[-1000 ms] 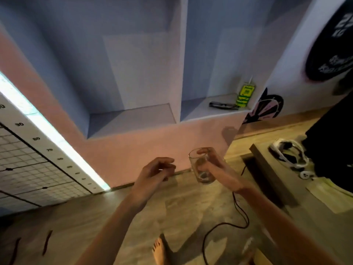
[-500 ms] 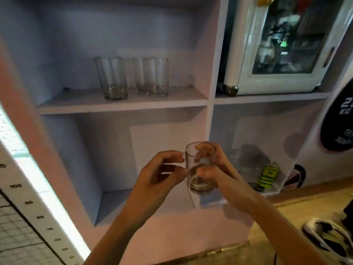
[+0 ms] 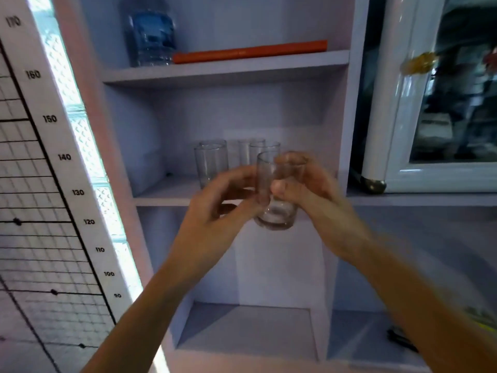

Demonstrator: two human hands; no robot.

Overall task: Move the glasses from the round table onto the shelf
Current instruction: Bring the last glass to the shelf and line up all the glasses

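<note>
You've lifted the glass [image 3: 277,214] to the shelf [image 3: 161,195], left hand [image 3: 215,211] and right hand [image 3: 318,200] gripping it; other glasses [image 3: 211,164] already stand beyond your fingers.

Up on the top board [image 3: 220,68], a blue-labelled water bottle [image 3: 146,30] stands at the left end. A long, flat orange thing [image 3: 250,51] lies just beside it and runs to the right end. Far left there's a numbered height chart [image 3: 40,170], with a lit glass-block strip [image 3: 80,125] alongside. Far right stands a white glass-door cabinet [image 3: 398,103] with a brass-capped corner [image 3: 372,184].
</note>
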